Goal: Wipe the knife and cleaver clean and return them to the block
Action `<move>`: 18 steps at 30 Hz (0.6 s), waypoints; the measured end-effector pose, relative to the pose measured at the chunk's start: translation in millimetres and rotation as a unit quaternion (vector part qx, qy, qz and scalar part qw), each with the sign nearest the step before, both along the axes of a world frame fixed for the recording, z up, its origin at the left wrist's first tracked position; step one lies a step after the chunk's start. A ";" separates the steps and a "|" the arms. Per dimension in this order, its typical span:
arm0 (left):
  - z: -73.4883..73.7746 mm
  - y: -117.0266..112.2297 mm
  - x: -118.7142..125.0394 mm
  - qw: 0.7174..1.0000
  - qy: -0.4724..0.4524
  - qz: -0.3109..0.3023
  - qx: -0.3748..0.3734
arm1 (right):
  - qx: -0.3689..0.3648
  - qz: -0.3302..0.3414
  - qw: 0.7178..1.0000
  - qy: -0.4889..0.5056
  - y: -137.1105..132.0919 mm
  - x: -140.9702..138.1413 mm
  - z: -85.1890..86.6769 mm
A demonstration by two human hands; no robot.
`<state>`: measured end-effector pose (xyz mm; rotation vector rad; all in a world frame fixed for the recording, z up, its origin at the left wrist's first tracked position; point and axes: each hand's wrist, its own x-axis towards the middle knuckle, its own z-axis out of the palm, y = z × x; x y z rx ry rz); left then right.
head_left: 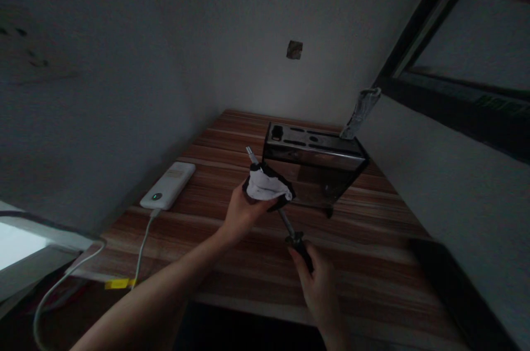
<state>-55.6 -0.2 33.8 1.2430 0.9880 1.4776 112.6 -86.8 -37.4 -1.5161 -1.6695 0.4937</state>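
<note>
My right hand is closed round the black handle of a sharpening steel, which has a small guard above the grip. The steel's grey rod slants up and left, passing behind a white and black cloth. Its pale tip seems to come out on the cloth's far side. My left hand grips the cloth, thumb along its lower edge; the other fingers are mostly hidden. Just beyond stands a knife rack with a slotted metal top and dark sides. A crumpled grey strip of material sticks up from its right end.
A white power bank with a lit display lies left on the wood-grain table. Its white cable, with a yellow tag, hangs past the table edge. A long dark object lies at the right. Walls enclose the table.
</note>
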 end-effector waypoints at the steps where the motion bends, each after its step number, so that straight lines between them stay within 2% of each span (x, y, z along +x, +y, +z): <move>1: 0.1 1.7 -1.9 1.000 -0.005 0.010 0.002 | 0.002 -0.002 1.000 -0.002 -0.1 -0.1 -0.4; 8: -2.6 17.5 -15.7 0.993 -0.089 0.075 0.015 | 0.004 0.013 1.000 -0.018 -1.6 -1.5 2.2; 18: 8.2 26.2 -28.0 0.976 -0.184 0.114 0.030 | -0.002 0.028 0.999 -0.044 -1.0 -1.5 1.1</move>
